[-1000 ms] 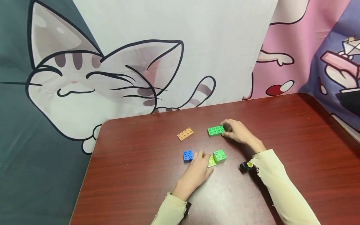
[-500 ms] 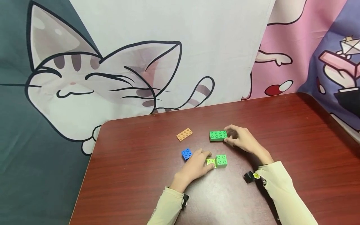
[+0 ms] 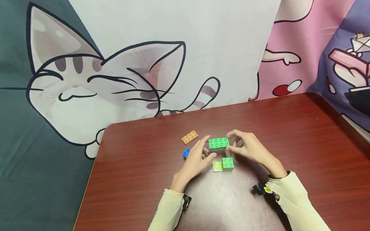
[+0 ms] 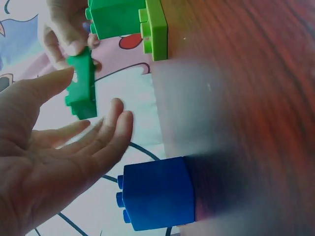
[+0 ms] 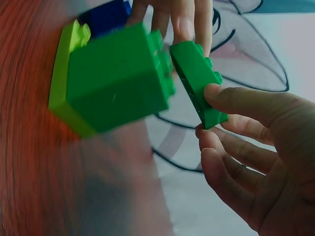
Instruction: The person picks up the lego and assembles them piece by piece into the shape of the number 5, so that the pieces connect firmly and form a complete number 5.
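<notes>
A long green building brick is pinched at its right end by the right hand, raised off the table. Facing it from the left, the left hand has its thumb and fingers spread around the brick's other end. In the left wrist view, the left fingers are extended and hold nothing. Below the long brick, a square green brick sits on the right half of a lime plate, whose left studs show. A blue brick stands beside the left hand, which partly covers it in the head view.
An orange flat plate with studs lies on the reddish-brown table, behind the blue brick. A cloth backdrop with cartoon animals hangs behind the table's far edge.
The left hand has left the lime plate and moved up beside the long brick. The right hand has lifted that brick and brought it nearer. The blue brick has shifted slightly left.
</notes>
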A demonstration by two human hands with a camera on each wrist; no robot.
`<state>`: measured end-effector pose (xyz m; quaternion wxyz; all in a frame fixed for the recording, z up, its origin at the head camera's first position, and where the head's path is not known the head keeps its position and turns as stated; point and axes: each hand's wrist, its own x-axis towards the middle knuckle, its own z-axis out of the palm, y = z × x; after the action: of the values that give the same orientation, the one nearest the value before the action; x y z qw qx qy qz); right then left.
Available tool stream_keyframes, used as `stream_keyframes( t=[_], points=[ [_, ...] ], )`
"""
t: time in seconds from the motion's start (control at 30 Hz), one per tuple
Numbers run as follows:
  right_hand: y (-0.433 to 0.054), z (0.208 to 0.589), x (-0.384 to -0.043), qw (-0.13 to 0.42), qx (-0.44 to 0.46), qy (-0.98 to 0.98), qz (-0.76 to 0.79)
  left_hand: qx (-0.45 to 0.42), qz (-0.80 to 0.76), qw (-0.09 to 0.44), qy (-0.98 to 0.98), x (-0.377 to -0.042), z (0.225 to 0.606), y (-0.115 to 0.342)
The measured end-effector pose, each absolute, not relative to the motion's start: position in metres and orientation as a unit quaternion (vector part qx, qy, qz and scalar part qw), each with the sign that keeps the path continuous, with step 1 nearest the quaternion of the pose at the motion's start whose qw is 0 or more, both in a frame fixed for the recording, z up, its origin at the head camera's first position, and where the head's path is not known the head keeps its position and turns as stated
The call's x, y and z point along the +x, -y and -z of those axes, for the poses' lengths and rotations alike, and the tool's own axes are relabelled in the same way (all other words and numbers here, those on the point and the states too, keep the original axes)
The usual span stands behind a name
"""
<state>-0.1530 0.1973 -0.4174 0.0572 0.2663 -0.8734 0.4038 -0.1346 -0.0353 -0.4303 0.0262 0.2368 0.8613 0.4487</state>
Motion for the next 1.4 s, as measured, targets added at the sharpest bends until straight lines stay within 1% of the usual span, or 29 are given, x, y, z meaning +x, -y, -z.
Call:
stream_keyframes(
  t=[0.1, 0.17, 0.4, 0.67, 0.73, 0.93, 1.4],
  points=[
    [-0.193, 0.411, -0.148, 0.048, 0.280, 0.871, -0.402, 0.246, -0.441, 0.007, -0.863, -0.136, 0.428, 0.036],
    [-0.193, 0.407, -0.144, 0.035, 0.284, 0.871, -0.400, 0.252, -0.427, 0.007, -0.868, -0.137, 0.425, 0.038],
    [-0.195, 0.404, -0.134, -0.021, 0.309, 0.859, -0.407, 0.285, -0.399, 0.056, -0.869, -0.138, 0.418, 0.048],
    [-0.195, 0.402, -0.128, -0.052, 0.325, 0.859, -0.392, 0.310, -0.390, 0.100, -0.861, -0.137, 0.418, 0.048],
    [-0.195, 0.401, -0.127, -0.047, 0.328, 0.867, -0.372, 0.315, -0.384, 0.106, -0.861, -0.136, 0.418, 0.047],
    [-0.195, 0.397, -0.124, -0.008, 0.327, 0.890, -0.317, 0.330, -0.371, 0.102, -0.862, -0.135, 0.417, 0.046],
    [-0.197, 0.394, -0.124, -0.018, 0.347, 0.888, -0.301, 0.338, -0.359, 0.109, -0.863, -0.132, 0.418, 0.040]
  ],
)
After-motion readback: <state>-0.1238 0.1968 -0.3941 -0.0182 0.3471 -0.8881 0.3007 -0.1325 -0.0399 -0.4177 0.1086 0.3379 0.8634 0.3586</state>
